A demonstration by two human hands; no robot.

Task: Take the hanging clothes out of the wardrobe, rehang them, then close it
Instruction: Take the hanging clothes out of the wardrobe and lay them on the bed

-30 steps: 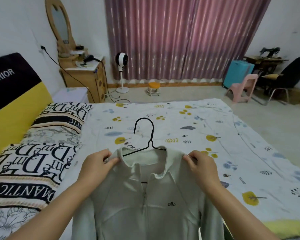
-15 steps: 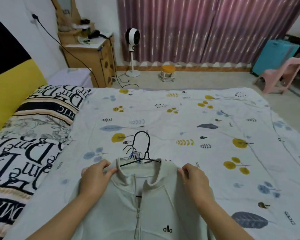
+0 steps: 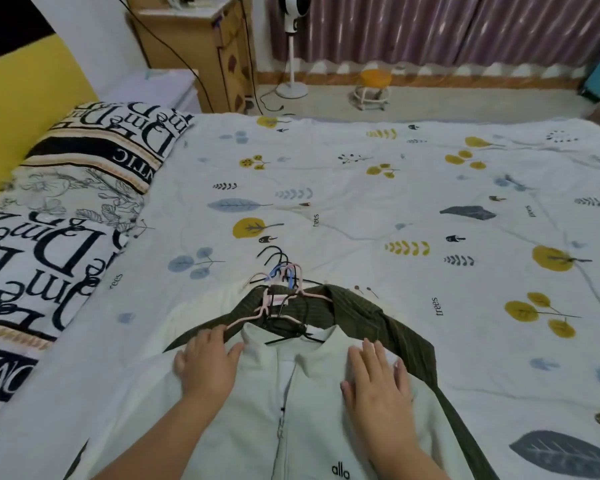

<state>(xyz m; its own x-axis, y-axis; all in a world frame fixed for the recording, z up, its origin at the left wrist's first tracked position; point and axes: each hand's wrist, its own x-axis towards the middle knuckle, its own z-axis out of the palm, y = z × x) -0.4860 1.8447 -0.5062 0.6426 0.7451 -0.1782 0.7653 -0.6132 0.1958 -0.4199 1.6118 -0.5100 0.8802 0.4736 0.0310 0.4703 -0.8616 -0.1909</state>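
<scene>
A person's two hands press flat on a white zip-front jacket [image 3: 257,403] laid out on a bed, seen from a head-worn camera looking down. The left hand [image 3: 207,367] rests with fingers spread on the jacket's left shoulder, its fingertips reaching the edge of the dark olive garment [image 3: 371,317] beneath. The right hand [image 3: 376,379] lies open, fingers straight and slightly apart, on the jacket's right shoulder; neither hand grips anything. The jacket sits on top of a small pile of clothes, its collar standing up around a black hanger [image 3: 291,332] and its zip running down between the two hands. The olive garment fans out under it, one part trailing toward the lower right. A pale cream item [image 3: 201,303] shows at the left of the pile. Above the collars lies a cluster of hanger hooks [image 3: 281,268], black, pink and blue; how many hangers are in the bunch is hard to tell, as they overlap. The pile lies on a white bedspread [image 3: 361,209] printed with yellow and grey leaves. Black-and-white lettered pillows [image 3: 49,244] line the left side against a yellow headboard [image 3: 25,84]. Beyond the bed stand a wooden cabinet [image 3: 194,46], a white pedestal fan [image 3: 293,46], a small orange-topped stool [image 3: 373,88] and a pink striped curtain [image 3: 447,29].
</scene>
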